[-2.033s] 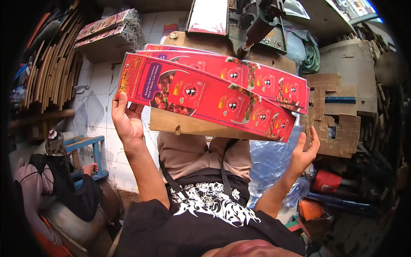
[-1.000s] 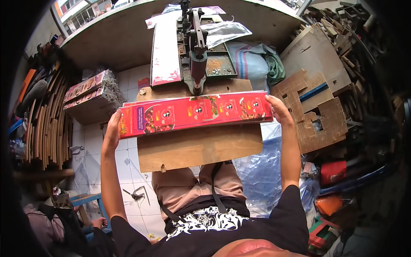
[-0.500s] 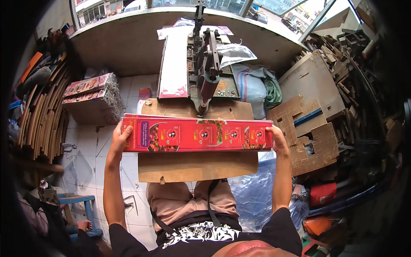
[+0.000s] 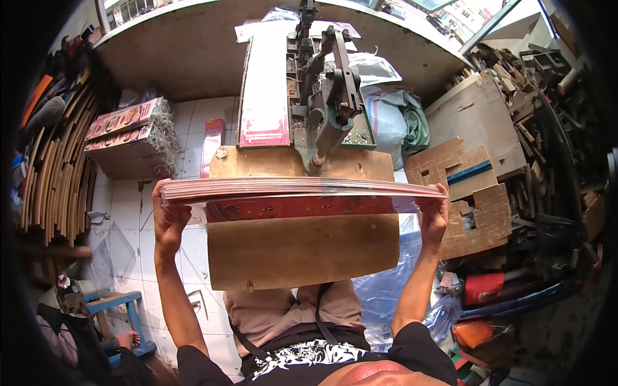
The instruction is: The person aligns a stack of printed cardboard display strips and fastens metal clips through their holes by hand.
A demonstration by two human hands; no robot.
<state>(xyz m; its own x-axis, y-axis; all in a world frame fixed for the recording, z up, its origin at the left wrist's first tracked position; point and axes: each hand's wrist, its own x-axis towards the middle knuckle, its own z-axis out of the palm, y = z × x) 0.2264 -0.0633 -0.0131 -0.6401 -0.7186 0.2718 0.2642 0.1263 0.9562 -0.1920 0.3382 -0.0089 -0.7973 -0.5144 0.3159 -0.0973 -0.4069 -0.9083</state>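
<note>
A stack of red printed card sheets (image 4: 309, 188) is held level above a wooden board (image 4: 302, 254), its layered edges facing up toward me. My left hand (image 4: 170, 222) is closed round the stack's left end, thumb on the near face. At the opposite end my right hand (image 4: 434, 215) grips it the same way. Just beyond the stack stands a dark metal hand press (image 4: 331, 106), its lower tip over the board's far part. Left of the press lies a long white sheet with a pink printed end (image 4: 265, 138).
Bundled printed boxes (image 4: 125, 145) sit on the floor at left, near upright brown boards (image 4: 58, 186). White sacks (image 4: 385, 122) and cut-out wooden panels (image 4: 473, 219) are at right. Another person's dark sleeve (image 4: 122, 367) shows at lower left, beside a blue stool (image 4: 132, 315).
Both hands have tilted the stack, so its layered edges now show instead of its broad printed face. My hands have moved slightly farther apart in the view, which has also shifted.
</note>
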